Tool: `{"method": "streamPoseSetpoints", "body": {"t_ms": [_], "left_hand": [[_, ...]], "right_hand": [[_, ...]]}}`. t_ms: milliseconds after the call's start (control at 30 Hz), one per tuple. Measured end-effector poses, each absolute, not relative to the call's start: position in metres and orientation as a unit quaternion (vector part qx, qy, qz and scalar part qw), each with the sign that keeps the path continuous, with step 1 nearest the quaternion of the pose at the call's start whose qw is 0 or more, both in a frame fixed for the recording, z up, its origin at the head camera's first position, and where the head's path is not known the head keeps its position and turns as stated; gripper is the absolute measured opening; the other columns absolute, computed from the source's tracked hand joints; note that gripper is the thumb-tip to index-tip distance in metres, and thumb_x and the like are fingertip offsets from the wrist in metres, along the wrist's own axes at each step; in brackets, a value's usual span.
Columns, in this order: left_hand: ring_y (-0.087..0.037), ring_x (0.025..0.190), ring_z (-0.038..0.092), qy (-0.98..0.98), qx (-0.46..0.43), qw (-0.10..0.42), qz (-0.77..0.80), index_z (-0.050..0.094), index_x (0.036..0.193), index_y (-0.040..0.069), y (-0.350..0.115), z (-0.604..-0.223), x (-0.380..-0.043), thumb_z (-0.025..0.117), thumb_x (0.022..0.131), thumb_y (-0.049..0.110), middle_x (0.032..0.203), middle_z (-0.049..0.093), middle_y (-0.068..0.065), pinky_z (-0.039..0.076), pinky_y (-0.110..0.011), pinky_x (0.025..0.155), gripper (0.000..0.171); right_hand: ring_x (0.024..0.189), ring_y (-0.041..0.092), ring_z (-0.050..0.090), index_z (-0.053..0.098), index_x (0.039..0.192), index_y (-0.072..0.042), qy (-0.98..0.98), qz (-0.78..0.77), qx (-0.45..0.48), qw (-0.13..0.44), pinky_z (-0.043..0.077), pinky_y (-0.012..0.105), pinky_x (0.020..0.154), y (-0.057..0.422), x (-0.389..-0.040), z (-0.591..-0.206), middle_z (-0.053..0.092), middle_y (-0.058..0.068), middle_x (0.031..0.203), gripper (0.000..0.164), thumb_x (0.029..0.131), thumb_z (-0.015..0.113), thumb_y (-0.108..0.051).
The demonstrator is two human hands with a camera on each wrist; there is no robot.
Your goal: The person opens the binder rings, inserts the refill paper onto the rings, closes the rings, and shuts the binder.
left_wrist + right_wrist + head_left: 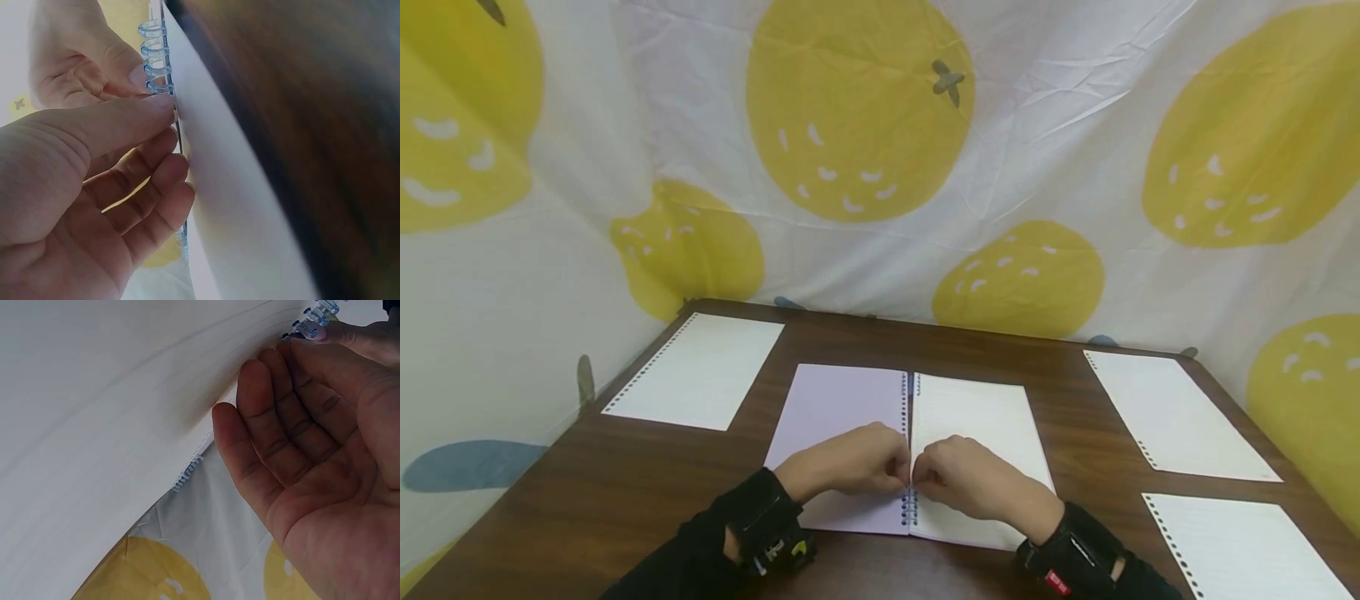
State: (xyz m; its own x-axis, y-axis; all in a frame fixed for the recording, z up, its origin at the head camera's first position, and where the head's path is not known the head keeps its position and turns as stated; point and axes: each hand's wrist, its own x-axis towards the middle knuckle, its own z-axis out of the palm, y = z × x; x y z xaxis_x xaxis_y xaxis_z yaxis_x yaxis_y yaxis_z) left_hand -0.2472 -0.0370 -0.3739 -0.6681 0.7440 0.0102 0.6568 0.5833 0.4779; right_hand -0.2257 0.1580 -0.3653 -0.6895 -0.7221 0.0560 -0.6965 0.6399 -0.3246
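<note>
A loose-leaf notebook lies open on the table, its lilac cover (842, 400) on the left and white lined pages (977, 408) on the right. Clear bluish binding rings (156, 56) run down its middle. My left hand (865, 458) pinches the rings between thumb and forefinger, its other fingers loosely bent against the lilac side. From the other side, my right hand (970, 475) pinches the same stretch of rings, thumb and fingertips close to the left ones. In the right wrist view the right fingers (256, 387) curve over the page; further rings (187, 474) show beyond them.
One punched white sheet (700, 367) lies at the table's back left. Two more, a far sheet (1180, 417) and a near sheet (1255, 542), lie on the right. A cloth with yellow fruit prints (857, 108) hangs behind the brown table (647, 467).
</note>
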Motion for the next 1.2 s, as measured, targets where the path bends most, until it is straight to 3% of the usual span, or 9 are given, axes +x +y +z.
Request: {"method": "streamPoseSetpoints", "body": {"t_ms": [367,733,933,1200], "left_hand": [[-0.005,0.065,0.051,0.885,0.395,0.102,0.225,0.065,0.070,0.018,-0.037,-0.373,-0.247,0.076,0.082,0.008,0.066,0.057,0.012,0.042,-0.021,0.063,0.019],[-0.005,0.068,0.053,0.898,0.379,0.103,0.200,0.065,0.080,0.016,-0.037,-0.373,-0.240,0.075,0.083,0.009,0.072,0.056,0.012,0.044,-0.021,0.065,0.012],[-0.006,0.064,0.051,0.897,0.383,0.112,0.190,0.060,0.075,0.017,-0.037,-0.365,-0.228,0.074,0.081,0.009,0.068,0.054,0.009,0.042,-0.022,0.059,0.018],[-0.004,0.063,0.051,0.881,0.426,0.110,0.173,0.066,0.067,0.016,-0.036,-0.358,-0.219,0.080,0.076,0.009,0.067,0.055,0.013,0.042,-0.018,0.055,0.018]], "right_hand": [[0.070,0.001,0.053,0.074,0.090,-0.014,0.898,-0.164,-0.407,0.038,0.047,0.022,0.066,0.160,-0.227,-0.365,0.065,-0.013,0.080,0.008,0.086,0.072,-0.007],[0.072,0.000,0.054,0.072,0.090,-0.013,0.900,-0.164,-0.402,0.045,0.048,0.022,0.068,0.159,-0.222,-0.363,0.065,-0.013,0.081,0.006,0.087,0.071,-0.009],[0.067,0.003,0.051,0.067,0.084,-0.016,0.903,-0.159,-0.392,0.079,0.045,0.023,0.061,0.158,-0.212,-0.349,0.057,-0.015,0.074,0.008,0.088,0.071,-0.010],[0.065,0.000,0.052,0.072,0.083,-0.015,0.889,-0.162,-0.415,0.104,0.047,0.020,0.061,0.151,-0.203,-0.345,0.058,-0.018,0.071,0.006,0.085,0.073,-0.009]]}}
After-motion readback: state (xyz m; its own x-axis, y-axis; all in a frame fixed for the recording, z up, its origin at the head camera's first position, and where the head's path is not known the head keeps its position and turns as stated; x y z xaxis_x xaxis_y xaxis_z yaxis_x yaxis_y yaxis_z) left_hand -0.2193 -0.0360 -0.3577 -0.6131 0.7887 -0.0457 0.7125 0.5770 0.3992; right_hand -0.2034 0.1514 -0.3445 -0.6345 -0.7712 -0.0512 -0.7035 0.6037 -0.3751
